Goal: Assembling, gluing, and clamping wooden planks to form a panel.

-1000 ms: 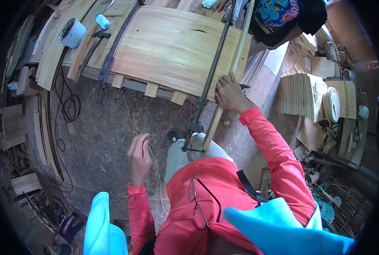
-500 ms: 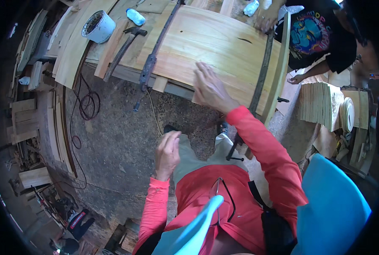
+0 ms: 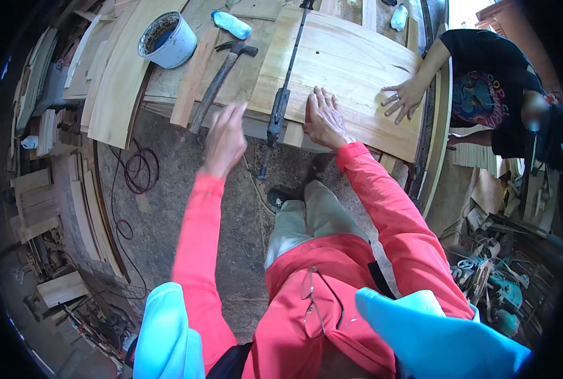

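Note:
A wide glued-up wooden panel lies on the workbench, held by a long bar clamp across it. My right hand rests flat on the panel's near edge, fingers spread, just right of the clamp. My left hand is raised in the air in front of the bench, blurred, fingers apart and holding nothing, close to the handle of a hammer that lies on the bench. Another person's hand presses flat on the panel's right part.
A white bucket and a plastic bottle stand on the bench at the back left. Loose planks lie left of the hammer. A dark cable coils on the dirt floor. Wood offcuts pile at the left, tools at the right.
My left hand has risen from beside my hip toward the bench and hammer. My right hand left the right clamp bar and now lies flat on the panel edge. The view shifted nearer the bench.

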The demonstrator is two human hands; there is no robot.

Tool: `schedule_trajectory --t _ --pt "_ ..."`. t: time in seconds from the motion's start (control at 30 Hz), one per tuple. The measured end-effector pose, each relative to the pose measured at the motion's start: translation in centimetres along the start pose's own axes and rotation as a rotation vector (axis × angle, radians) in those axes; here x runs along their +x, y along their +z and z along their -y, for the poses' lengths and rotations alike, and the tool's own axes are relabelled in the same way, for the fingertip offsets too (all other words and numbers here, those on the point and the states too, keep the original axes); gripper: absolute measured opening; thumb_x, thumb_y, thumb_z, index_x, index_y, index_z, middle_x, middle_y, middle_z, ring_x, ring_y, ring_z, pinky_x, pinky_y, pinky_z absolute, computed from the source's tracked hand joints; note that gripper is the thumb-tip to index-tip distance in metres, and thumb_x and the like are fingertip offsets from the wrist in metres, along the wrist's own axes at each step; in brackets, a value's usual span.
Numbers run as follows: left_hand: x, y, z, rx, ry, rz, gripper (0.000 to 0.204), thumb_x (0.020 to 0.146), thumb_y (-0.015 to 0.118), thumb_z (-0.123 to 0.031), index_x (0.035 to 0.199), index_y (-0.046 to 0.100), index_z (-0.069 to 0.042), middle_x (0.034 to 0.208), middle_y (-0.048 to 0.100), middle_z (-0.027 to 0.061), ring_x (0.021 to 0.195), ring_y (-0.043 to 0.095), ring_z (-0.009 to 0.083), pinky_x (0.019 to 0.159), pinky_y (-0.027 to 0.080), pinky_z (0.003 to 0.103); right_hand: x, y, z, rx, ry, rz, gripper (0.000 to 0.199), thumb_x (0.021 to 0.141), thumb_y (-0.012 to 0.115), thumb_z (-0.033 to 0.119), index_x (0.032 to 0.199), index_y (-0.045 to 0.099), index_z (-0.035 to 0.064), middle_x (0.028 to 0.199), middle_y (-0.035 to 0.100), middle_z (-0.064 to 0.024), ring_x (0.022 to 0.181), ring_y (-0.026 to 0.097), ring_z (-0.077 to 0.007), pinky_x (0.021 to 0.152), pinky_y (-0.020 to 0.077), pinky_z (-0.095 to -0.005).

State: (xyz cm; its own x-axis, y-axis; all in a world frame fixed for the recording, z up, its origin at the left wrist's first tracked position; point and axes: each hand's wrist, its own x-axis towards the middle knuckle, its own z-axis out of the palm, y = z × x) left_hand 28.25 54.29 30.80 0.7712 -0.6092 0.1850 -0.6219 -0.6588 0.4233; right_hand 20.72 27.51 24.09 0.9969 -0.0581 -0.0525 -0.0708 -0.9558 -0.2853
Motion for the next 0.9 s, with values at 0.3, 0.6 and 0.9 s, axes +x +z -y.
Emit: schedule_trajectory --t 0.3,0.6,0.9 --pt "9.7 8.1 2.9 0.333 0.068 0.303 0.076 0.075 0.062 0.004 0.147 0.044 -0.008 0.149 0.041 0.0105 0.121 0.051 0.0372 0.098 0.051 0.048 -0.3 -0.4 0.3 -0.009 -0.019 -0.032 0.084 0.071 0.082 0.019 0.138 0.042 -0.0116 0.154 0.035 -0.0321 0.147 0.031 -0.0435 0.124 0.0204 -0.0508" --pt "10.5 7.5 4.7 0.242 0.193 0.349 0.076 0.072 0.069 0.0 0.144 0.046 -0.008 0.143 0.044 0.0127 0.123 0.05 0.0387 0.098 0.05 0.049 0.3 0.6 0.3 -0.067 0.042 -0.082 0.07 0.075 0.069 0.012 0.136 0.046 -0.0122 0.15 0.04 -0.0328 0.144 0.035 -0.0449 0.122 0.0231 -0.0542" --pt "11.5 6.6 6.3 0.152 0.364 0.342 0.061 0.082 0.058 -0.003 0.143 0.049 -0.006 0.137 0.045 0.0158 0.113 0.052 0.0395 0.096 0.05 0.046 -4.2 0.2 5.0 0.268 0.269 -0.093 0.044 0.076 0.069 0.005 0.116 0.053 -0.0065 0.123 0.053 -0.0268 0.119 0.051 -0.044 0.109 0.0404 -0.0502"
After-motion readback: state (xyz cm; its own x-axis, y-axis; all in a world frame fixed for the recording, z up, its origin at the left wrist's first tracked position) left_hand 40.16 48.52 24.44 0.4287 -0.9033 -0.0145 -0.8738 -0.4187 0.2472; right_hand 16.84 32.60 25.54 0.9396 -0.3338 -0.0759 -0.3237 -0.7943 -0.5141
